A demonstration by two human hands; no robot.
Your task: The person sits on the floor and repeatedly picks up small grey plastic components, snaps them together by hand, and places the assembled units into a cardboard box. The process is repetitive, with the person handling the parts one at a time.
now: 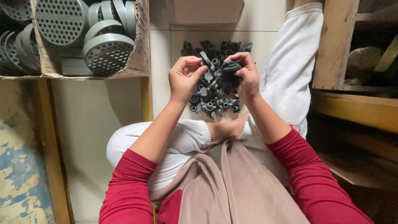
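Both hands are raised close together over a heap of small grey plastic parts that lies on the pale floor directly beneath and beyond them. The left hand has its fingers curled, thumb and fingertips pinched on a small grey part with a flat wing-like tab. The right hand is closed around a darker grey piece, held just beside the left hand's part; whether the two pieces touch cannot be told.

Beyond the left hand and off to its outer side stands a cardboard box full of round grey perforated discs, domed and dotted with holes. To the outer side of the right hand runs the person's outstretched leg in white fabric, and past it a rough wooden shelf. Nearer than the hands, a folded knee in white and red sleeves frame the view.
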